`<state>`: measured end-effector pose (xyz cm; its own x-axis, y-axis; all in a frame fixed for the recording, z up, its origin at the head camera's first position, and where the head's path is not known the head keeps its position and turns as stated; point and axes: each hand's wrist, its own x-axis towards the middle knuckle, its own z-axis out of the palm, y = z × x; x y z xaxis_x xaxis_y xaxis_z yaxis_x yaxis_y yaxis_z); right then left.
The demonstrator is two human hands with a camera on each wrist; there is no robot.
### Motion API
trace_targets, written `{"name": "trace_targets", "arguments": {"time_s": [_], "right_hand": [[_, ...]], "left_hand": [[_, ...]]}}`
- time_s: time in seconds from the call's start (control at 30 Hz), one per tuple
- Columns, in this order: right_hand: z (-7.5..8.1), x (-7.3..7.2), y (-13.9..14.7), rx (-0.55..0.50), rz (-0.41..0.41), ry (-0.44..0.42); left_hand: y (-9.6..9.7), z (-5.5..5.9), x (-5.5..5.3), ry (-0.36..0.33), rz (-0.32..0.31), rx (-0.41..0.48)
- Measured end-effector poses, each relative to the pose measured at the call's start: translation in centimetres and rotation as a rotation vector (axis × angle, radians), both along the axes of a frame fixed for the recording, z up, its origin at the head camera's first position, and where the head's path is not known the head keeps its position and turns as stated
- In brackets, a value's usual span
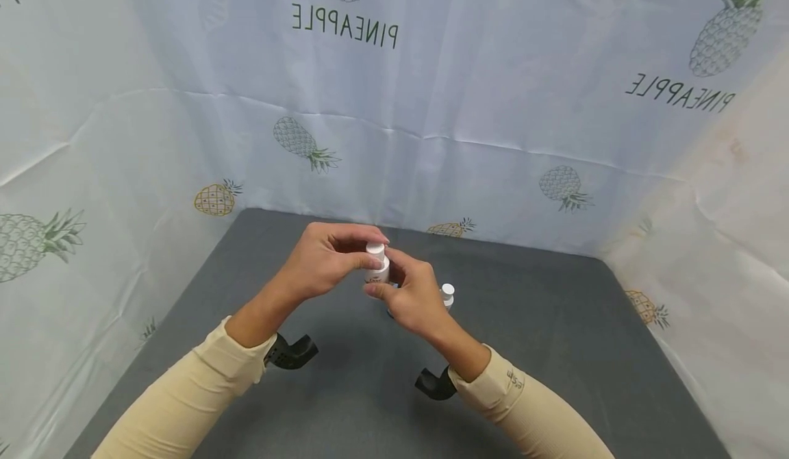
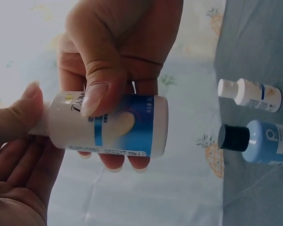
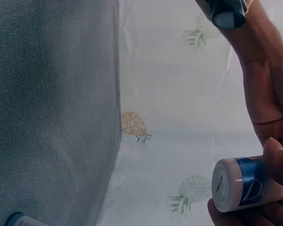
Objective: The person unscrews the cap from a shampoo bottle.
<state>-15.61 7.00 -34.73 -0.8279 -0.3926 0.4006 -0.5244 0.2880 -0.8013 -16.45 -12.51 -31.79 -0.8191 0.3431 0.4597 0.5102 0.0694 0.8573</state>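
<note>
A small white bottle point(image 1: 377, 273) with a blue label band is held up between both hands over the table. My left hand point(image 1: 317, 260) pinches its white cap point(image 1: 374, 247) between thumb and fingers. The bottle's body is gripped by my right hand point(image 1: 419, 298); in the left wrist view the right thumb point(image 2: 96, 96) lies across the label and the fingertips show along the other side. The right wrist view shows the bottle's round base point(image 3: 221, 186) pointing away from the hands.
A second white bottle point(image 2: 257, 95) and a light blue bottle point(image 2: 266, 141) with a dark cap stand on the grey table point(image 1: 524, 356). From the head camera, my right hand partly hides them. Pineapple-print curtains point(image 1: 431, 103) enclose the back and sides.
</note>
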Motion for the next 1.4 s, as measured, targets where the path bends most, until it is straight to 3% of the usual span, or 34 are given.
{"name": "trace_targets", "arguments": {"time_s": [0.1,0.2,0.3,0.4,0.8,0.97,1.13,1.4], "right_hand": [[0.08,0.0,0.06,-0.007,0.005,0.003],[0.2,-0.1,0.16,-0.008,0.007,0.012],[0.33,-0.2,0.29,0.008,0.008,0.016],[0.45,-0.23,0.44,0.034,0.007,0.013],[0.58,-0.27,0.47,0.085,0.002,0.054],[0.57,-0.33,0.45,0.083,-0.011,0.054],[0.6,-0.45,0.43,0.078,-0.021,0.063],[0.44,-0.49,0.56,0.099,-0.022,0.044]], "left_hand": [[-0.01,0.06,0.04,-0.021,-0.01,0.009],[-0.1,0.11,-0.02,-0.036,-0.064,0.043],[-0.26,0.2,-0.15,-0.023,-0.132,0.076],[-0.35,0.3,-0.21,0.003,-0.158,0.069],[-0.17,-0.37,-0.14,-0.017,-0.032,0.09],[-0.13,-0.37,-0.04,-0.032,-0.068,0.106],[-0.32,-0.27,-0.14,0.001,-0.13,0.09],[-0.2,-0.22,-0.21,-0.022,-0.041,0.045]]}}
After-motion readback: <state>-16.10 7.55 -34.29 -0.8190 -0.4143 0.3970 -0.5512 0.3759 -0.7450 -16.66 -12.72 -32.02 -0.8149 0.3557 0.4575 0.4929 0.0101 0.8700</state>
